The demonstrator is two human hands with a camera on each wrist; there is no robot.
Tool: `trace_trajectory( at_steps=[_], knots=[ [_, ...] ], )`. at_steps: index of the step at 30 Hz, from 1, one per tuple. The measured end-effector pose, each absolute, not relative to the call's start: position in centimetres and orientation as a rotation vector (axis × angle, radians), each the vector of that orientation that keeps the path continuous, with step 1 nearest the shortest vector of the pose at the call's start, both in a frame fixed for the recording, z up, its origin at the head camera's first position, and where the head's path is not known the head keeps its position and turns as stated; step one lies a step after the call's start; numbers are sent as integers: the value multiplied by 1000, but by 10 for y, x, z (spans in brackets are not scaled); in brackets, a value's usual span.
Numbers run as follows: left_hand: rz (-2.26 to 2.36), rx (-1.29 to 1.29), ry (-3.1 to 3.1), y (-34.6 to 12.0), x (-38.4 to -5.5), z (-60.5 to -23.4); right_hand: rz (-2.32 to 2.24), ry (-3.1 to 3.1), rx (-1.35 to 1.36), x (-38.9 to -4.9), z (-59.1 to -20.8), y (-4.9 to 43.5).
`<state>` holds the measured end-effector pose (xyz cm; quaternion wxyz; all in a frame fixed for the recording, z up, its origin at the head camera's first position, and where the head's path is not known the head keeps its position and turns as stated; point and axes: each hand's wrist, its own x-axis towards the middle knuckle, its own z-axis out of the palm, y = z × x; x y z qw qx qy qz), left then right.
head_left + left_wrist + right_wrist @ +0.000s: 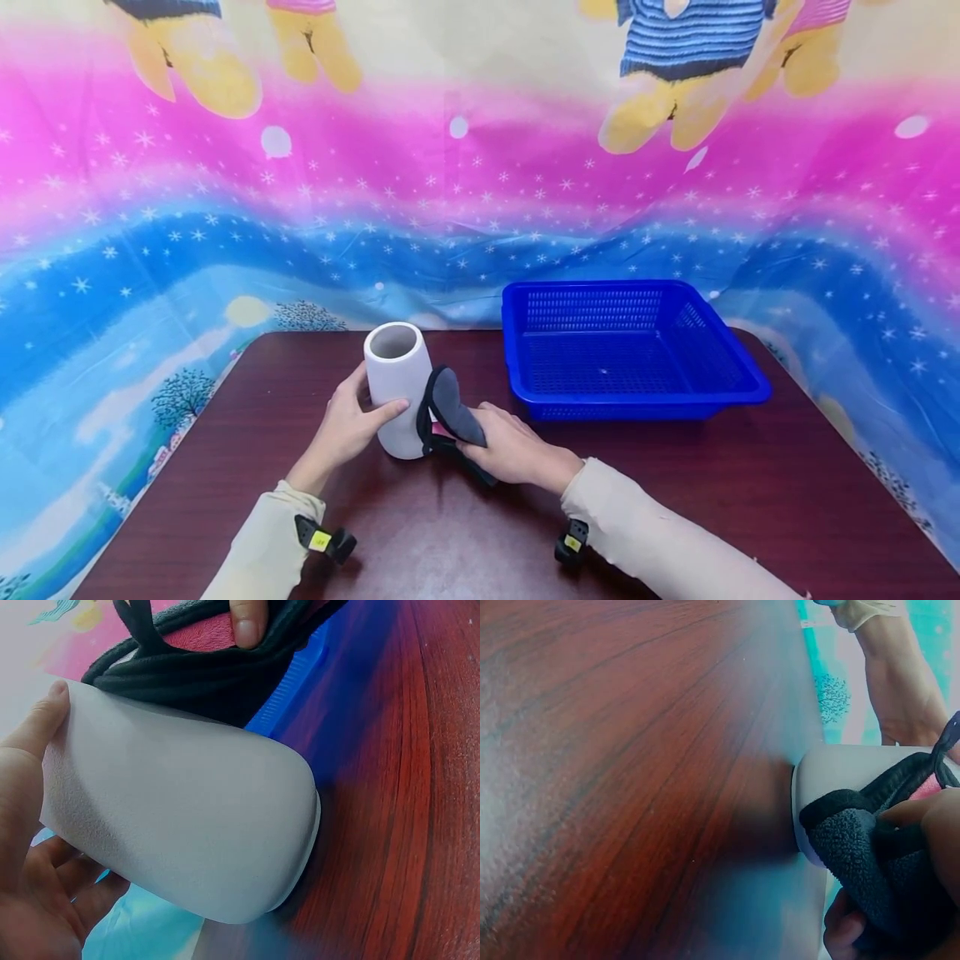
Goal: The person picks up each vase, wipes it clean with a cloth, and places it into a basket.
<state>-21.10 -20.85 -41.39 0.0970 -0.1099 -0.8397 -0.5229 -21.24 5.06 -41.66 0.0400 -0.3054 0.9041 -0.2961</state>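
A white vase [399,383] with a round open mouth stands on the dark wooden table, tilted slightly. My left hand [341,429] grips it from the left, thumb across its front; the left wrist view shows the fingers curled behind the smooth white side [187,802]. My right hand [513,443] holds a dark grey cloth [452,400] with black edging and a pink patch, bunched in the fingers. In the right wrist view the fluffy cloth [847,840] lies against the vase's side near its base.
A blue plastic basket [637,408] with perforated walls stands at the back right of the table [450,533]. Behind the table hangs a printed curtain [420,167] in pink and blue. Black cameras are strapped at both wrists.
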Motion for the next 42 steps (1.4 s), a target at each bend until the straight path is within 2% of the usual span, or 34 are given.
trace_trajectory(
  at_steps=[28, 42],
  knots=[
    [-1537, -328, -2496, -208, -209, -411, -561, 2760, -952, -202, -429, 52],
    [-1542, -337, -2498, -208, -210, -411, -409, 2777, -902, -197, -424, 52]
  ],
)
